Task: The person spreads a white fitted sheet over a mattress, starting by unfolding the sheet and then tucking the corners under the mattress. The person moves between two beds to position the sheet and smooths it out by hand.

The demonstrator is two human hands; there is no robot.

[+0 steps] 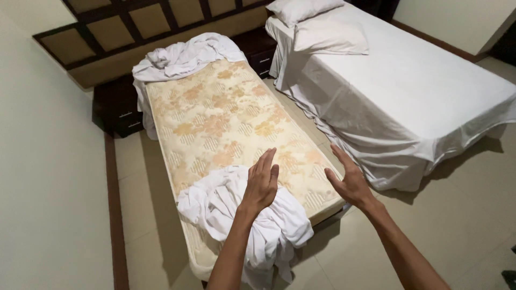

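A bare floral mattress [226,123] fills the centre, a made white bed [408,86] far right. A crumpled white sheet [236,215] lies at its near end. Left hand [262,185] and right hand [352,182] hover spread above, holding nothing; gripping the sheet's edge would likely spread it cleanly.

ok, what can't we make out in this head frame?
- Near end of the bare floral-patterned mattress: covered by the crumpled white sheet, head view.
- Head end: hidden under a second bundled white sheet.
- Dark wooden nightstand: partly behind that bundle.
- Left hand and right hand: open, palms unseen.
- White pillow: cut off by the top edge.
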